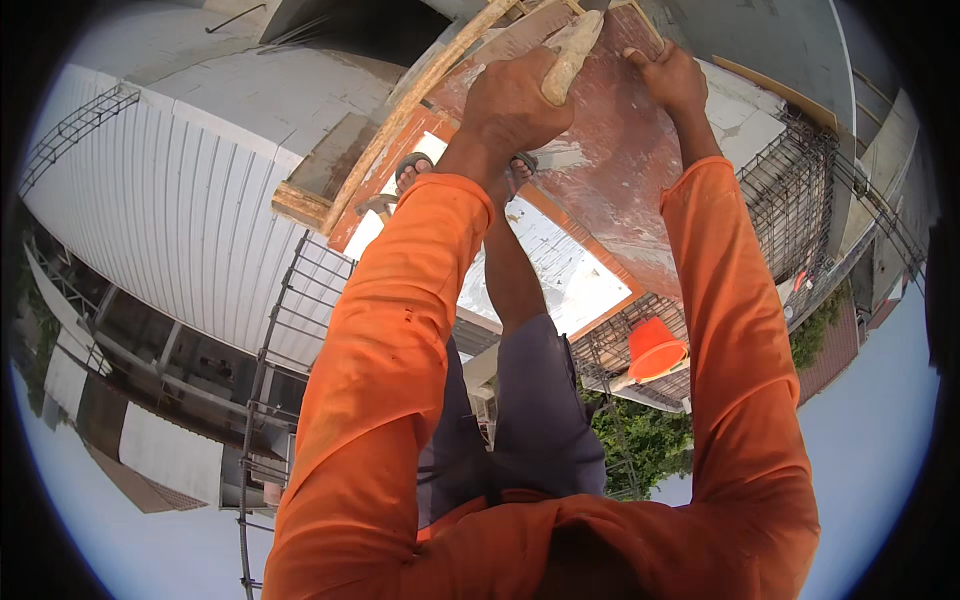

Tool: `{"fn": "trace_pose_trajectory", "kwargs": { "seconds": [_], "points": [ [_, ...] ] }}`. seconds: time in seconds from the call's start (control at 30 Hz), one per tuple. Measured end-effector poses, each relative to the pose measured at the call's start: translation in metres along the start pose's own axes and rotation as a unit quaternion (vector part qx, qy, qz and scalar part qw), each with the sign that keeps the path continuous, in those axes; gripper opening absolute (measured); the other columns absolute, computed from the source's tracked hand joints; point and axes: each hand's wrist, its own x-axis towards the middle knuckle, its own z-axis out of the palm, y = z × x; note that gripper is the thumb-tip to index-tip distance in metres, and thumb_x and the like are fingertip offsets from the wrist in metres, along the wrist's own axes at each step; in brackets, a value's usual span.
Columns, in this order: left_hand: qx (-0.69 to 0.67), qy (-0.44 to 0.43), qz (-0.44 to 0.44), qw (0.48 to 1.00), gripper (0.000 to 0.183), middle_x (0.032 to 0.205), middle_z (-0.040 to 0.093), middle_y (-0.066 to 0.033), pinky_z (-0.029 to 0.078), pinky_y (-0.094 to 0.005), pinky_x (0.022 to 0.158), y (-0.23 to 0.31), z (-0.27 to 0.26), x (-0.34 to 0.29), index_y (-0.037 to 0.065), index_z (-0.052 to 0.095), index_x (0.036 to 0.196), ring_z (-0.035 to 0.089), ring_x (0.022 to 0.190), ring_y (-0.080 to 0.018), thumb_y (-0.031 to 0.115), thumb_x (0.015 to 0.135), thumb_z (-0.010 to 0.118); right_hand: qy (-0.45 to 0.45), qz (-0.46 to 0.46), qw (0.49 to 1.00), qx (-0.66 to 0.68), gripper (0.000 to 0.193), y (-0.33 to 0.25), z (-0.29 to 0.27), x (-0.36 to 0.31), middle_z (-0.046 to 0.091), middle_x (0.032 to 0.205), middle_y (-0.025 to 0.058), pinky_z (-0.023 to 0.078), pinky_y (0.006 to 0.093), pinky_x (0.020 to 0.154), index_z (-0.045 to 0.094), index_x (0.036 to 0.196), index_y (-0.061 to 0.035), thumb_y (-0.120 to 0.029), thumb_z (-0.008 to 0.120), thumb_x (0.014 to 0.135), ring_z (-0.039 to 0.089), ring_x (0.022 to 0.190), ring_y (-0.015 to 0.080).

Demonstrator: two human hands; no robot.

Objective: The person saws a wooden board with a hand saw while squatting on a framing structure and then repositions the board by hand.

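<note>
My left hand (515, 100) is closed around the pale, worn handle (573, 60) of a tool. A short piece of dark metal shows at the handle's far end, and the rest is cut off by the top of the picture. My right hand (672, 78) grips the right edge of a reddish-brown board (620, 170), thumb on top and the other fingers partly hidden. Smeared with pale marks, the board slopes in front of me. My sandalled feet (518, 172) stand apart behind my left forearm, by a white panel framed in orange-brown wood (560, 265).
A long timber (400, 115) runs along the board's left side. Steel rebar cages (785, 190) stand at right, and a rebar column (262, 370) rises at left. An orange bucket (655, 348) sits near the mesh. White corrugated roofing (170, 220) spreads at far left; lower ground shows beyond.
</note>
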Motion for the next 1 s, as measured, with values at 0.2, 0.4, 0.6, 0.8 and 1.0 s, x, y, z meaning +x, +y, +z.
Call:
{"fn": "trace_pose_trajectory", "kwargs": {
  "seconds": [0.2, 0.4, 0.6, 0.8, 1.0],
  "points": [
    [-0.052, -0.091, -0.016, 0.994, 0.016, 0.069, 0.062, -0.0142, 0.051, -0.0282, 0.057, 0.047, -0.112, -0.156, -0.002, 0.06, 0.085, 0.065, 0.06, -0.0196, 0.001, 0.07, 0.057, -0.02, 0.039, 0.999, -0.02, 0.055, 0.037, 0.003, -0.004, 0.066, 0.101, 0.0177, 0.046, 0.0425, 0.086, 0.063, 0.106, -0.0063, -0.05, 0.064, 0.074, 0.061, 0.101, 0.0343],
    [-0.069, -0.05, 0.003, 0.996, 0.013, 0.07, 0.06, -0.0196, 0.05, -0.0376, 0.059, -0.012, -0.045, -0.041, 0.004, 0.056, 0.077, 0.062, 0.066, -0.0368, 0.01, 0.068, 0.063, 0.0, -0.002, 1.0, -0.015, 0.055, -0.023, -0.013, 0.004, 0.066, 0.1, 0.0183, 0.047, 0.0434, 0.084, 0.061, 0.109, -0.0062, -0.049, 0.064, 0.075, 0.062, 0.098, 0.0345],
    [-0.036, -0.062, -0.047, 0.996, 0.013, 0.064, 0.056, -0.0145, 0.046, -0.0344, 0.054, 0.031, -0.052, -0.079, 0.002, 0.055, 0.077, 0.056, 0.056, -0.0265, 0.009, 0.07, 0.063, 0.003, -0.002, 1.0, -0.003, 0.056, 0.013, -0.011, -0.018, 0.066, 0.101, 0.0186, 0.047, 0.044, 0.084, 0.062, 0.11, -0.0057, -0.049, 0.063, 0.076, 0.062, 0.098, 0.0351],
    [-0.03, -0.049, -0.014, 0.998, 0.009, 0.071, 0.063, -0.0114, 0.052, -0.0295, 0.059, 0.065, -0.123, -0.145, 0.0, 0.058, 0.078, 0.065, 0.061, -0.0201, -0.001, 0.069, 0.056, 0.033, -0.02, 0.999, -0.02, 0.057, 0.008, -0.032, -0.024, 0.066, 0.103, 0.0181, 0.047, 0.044, 0.085, 0.06, 0.113, -0.0058, -0.049, 0.065, 0.075, 0.062, 0.1, 0.0343],
    [-0.017, -0.025, 0.004, 1.0, 0.015, 0.07, 0.06, -0.0154, 0.048, -0.0365, 0.058, 0.001, -0.014, -0.02, 0.004, 0.057, 0.079, 0.058, 0.062, -0.0323, 0.013, 0.069, 0.064, 0.001, -0.021, 1.0, -0.016, 0.055, -0.011, -0.004, -0.024, 0.066, 0.1, 0.019, 0.047, 0.0433, 0.085, 0.061, 0.109, -0.0059, -0.049, 0.064, 0.075, 0.061, 0.1, 0.035]
  ]
}}
